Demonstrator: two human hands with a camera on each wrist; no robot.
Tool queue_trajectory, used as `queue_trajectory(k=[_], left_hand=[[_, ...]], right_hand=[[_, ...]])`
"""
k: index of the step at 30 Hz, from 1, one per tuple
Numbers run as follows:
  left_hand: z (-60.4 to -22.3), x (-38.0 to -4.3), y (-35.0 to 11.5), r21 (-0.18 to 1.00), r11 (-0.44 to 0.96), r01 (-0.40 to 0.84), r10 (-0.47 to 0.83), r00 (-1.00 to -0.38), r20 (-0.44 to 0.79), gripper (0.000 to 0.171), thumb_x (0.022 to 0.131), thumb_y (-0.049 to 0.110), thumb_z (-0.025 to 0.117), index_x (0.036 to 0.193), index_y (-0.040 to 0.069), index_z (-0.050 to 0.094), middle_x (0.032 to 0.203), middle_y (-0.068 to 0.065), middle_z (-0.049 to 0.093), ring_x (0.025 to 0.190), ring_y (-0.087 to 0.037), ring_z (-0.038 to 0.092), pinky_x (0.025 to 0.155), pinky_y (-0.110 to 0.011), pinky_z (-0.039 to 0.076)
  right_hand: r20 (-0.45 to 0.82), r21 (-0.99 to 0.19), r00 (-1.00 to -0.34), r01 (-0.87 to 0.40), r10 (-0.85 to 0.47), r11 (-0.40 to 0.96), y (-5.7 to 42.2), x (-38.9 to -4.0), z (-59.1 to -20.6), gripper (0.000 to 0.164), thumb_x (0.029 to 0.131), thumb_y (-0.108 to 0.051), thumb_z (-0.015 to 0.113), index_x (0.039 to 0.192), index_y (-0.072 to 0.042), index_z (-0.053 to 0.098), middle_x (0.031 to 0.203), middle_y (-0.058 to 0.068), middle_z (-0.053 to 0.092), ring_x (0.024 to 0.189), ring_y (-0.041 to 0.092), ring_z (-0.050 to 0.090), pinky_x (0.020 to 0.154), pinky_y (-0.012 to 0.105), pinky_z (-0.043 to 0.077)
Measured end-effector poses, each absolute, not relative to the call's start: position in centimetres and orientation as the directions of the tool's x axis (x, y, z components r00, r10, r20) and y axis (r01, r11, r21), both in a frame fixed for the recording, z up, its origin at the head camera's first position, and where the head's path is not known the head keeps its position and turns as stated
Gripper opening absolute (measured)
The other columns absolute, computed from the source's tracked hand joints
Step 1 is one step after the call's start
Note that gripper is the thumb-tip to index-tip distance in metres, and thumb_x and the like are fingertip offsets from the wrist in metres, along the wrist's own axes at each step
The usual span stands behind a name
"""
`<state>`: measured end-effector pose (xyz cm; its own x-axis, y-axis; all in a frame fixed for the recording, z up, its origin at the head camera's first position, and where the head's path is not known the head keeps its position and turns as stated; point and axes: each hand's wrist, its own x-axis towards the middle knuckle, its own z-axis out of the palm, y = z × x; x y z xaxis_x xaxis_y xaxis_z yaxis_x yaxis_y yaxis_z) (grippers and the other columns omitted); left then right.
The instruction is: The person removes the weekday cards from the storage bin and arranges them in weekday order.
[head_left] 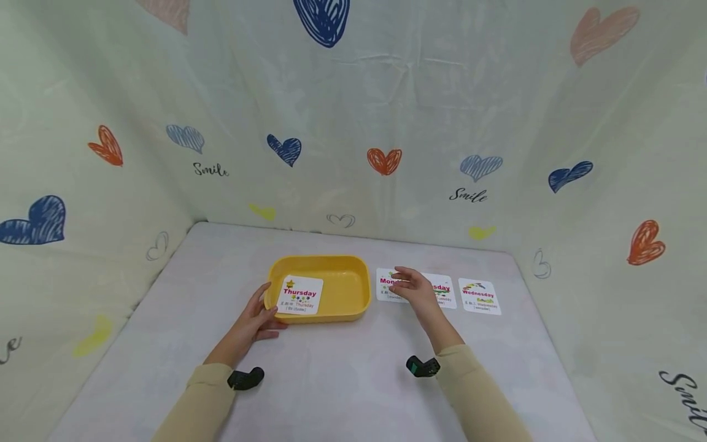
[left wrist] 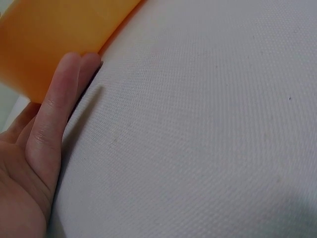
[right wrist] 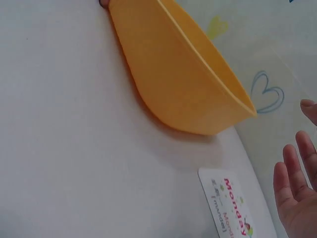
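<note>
A shallow yellow tray (head_left: 345, 288) lies on the table, with a white Thursday card (head_left: 301, 294) inside, at its left end and overlapping the front rim. My left hand (head_left: 251, 322) is at the tray's front left corner. Its extended thumb and fingers touch the outer wall, as the left wrist view shows. To the tray's right my right hand (head_left: 417, 294) hovers with spread fingers, holding nothing. In the head view it partly covers a Monday card (head_left: 385, 290) and the card beside it (head_left: 446, 291), whose visible letters read "sday".
A Wednesday card (head_left: 479, 296) lies at the right end of the card row. Behind the white table (head_left: 331, 387) hangs a pale curtain (head_left: 331, 98) printed with hearts and the word Smile; it also encloses both sides. Dark wrist devices (head_left: 423, 366) sit by the sleeve cuffs.
</note>
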<state>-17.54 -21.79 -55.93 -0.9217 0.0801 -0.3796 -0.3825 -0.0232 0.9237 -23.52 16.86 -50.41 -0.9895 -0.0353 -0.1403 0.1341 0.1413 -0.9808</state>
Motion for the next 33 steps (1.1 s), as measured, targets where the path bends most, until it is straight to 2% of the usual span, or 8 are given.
queue_trajectory(k=[5, 12, 23, 28, 33], left_hand=[[-55.9, -17.6, -21.8, 0.919, -0.031, -0.392, 0.07, -0.918, -0.389, 0.074, 0.099, 0.029, 0.058, 0.154, 0.046, 0.011, 0.157, -0.006, 0.026, 0.099, -0.03, 0.067, 0.08, -0.036, 0.056], [-55.9, -17.6, -21.7, 0.922, -0.025, -0.386, 0.08, -0.92, -0.383, 0.074, 0.099, 0.029, 0.058, 0.154, 0.045, 0.011, 0.157, -0.006, 0.024, 0.099, -0.03, 0.067, 0.081, -0.037, 0.056], [-55.9, -17.4, -21.8, 0.926, -0.033, -0.376, 0.099, -0.923, -0.372, 0.074, 0.1, 0.028, 0.057, 0.154, 0.044, 0.01, 0.157, -0.007, 0.025, 0.1, -0.03, 0.067, 0.08, -0.037, 0.056], [-55.9, -17.5, -21.9, 0.924, -0.039, -0.38, 0.111, -0.921, -0.374, 0.075, 0.099, 0.027, 0.058, 0.154, 0.044, 0.009, 0.157, -0.008, 0.025, 0.099, -0.03, 0.067, 0.078, -0.036, 0.056], [-55.7, -17.5, -21.9, 0.925, -0.032, -0.378, 0.108, -0.921, -0.373, 0.074, 0.1, 0.026, 0.056, 0.154, 0.044, 0.009, 0.156, -0.008, 0.025, 0.098, -0.029, 0.068, 0.076, -0.035, 0.056]], right_hand=[[-0.122, -0.989, -0.988, 0.114, -0.091, 0.09, 14.6, -23.4, -50.5, 0.051, 0.087, 0.001, 0.07, 0.135, -0.004, 0.055, 0.123, 0.017, 0.06, 0.102, 0.024, 0.06, 0.085, 0.025, 0.052], [-0.086, -0.996, -0.968, 0.086, -0.235, 0.007, 11.5, -23.2, -50.2, 0.051, 0.089, 0.008, 0.064, 0.137, 0.003, 0.049, 0.132, 0.028, 0.051, 0.119, 0.04, 0.052, 0.089, 0.028, 0.052], [-0.08, -0.997, -0.933, 0.069, -0.35, 0.042, 6.5, -22.9, -50.1, 0.048, 0.088, 0.002, 0.068, 0.133, -0.008, 0.057, 0.131, 0.02, 0.055, 0.116, 0.034, 0.056, 0.09, 0.03, 0.052], [-0.061, -0.998, -0.912, 0.046, -0.407, 0.047, 4.9, -23.2, -50.4, 0.049, 0.086, 0.006, 0.068, 0.133, -0.003, 0.056, 0.125, 0.012, 0.06, 0.112, 0.031, 0.058, 0.087, 0.03, 0.053], [-0.081, -0.993, -0.896, 0.037, -0.437, 0.109, 3.8, -23.6, -50.6, 0.051, 0.086, 0.005, 0.069, 0.135, -0.001, 0.054, 0.127, 0.015, 0.059, 0.112, 0.029, 0.059, 0.088, 0.03, 0.052]])
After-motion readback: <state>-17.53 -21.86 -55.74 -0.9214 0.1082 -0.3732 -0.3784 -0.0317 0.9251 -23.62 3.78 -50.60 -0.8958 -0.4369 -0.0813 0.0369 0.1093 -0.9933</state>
